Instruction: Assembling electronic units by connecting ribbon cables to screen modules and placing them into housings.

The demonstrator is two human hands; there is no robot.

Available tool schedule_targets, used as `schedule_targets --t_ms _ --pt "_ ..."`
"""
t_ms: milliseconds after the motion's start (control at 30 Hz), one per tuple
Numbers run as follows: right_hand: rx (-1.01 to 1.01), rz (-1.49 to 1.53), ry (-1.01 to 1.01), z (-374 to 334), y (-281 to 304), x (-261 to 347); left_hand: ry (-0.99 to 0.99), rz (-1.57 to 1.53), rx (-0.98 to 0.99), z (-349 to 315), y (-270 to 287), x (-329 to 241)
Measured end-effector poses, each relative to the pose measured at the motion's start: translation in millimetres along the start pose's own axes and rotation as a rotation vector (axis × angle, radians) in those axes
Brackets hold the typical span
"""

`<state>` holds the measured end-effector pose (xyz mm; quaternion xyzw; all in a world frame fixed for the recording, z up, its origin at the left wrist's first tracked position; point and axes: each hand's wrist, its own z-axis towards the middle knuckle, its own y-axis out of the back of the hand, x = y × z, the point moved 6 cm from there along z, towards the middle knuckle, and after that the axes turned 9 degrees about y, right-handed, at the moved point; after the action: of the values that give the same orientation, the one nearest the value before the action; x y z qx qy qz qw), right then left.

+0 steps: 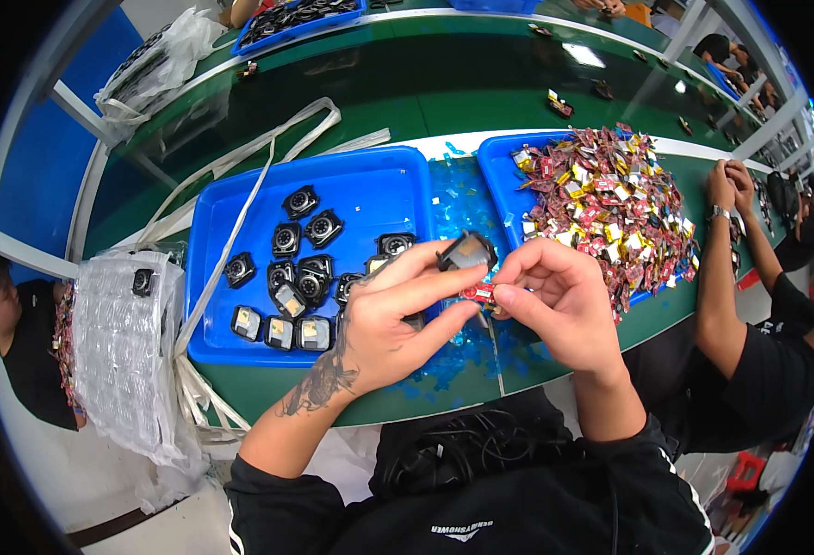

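Far left: clear bubble-wrap sheet [122, 347] hanging over the edge of the green surface [370, 102]. Left blue tray [370, 190] with small black round-lensed modules [298, 277]. Centre: left hand [384, 319], fingers pinching a small black module [468, 251] above the gap between trays; right hand [555, 296], fingers pressed on a small red-and-gold packet [479, 292] beneath it. Right blue tray [499, 153] heaped with red and gold packets [610, 208]; their markings are illegible. A co-worker's forearm [717, 277] at right, partly cut off.
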<state>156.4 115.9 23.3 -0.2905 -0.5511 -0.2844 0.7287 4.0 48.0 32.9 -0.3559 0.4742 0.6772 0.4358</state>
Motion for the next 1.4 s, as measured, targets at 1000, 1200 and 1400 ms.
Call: schedule_targets --t_ms 1000,1200,1400 --pt "-0.108 -0.441 0.118 1.5 2.0 11.7 0.334 -0.544 0.056 -6.0 -24.2 24.2" --pt "-0.085 -0.631 0.164 4.4 -2.0 11.0 0.303 -0.584 -0.003 -6.7 -22.1 22.7" --pt "-0.03 -0.572 0.098 20.0 -11.3 -2.4 0.483 -0.632 -0.066 -7.8 -12.1 27.3"
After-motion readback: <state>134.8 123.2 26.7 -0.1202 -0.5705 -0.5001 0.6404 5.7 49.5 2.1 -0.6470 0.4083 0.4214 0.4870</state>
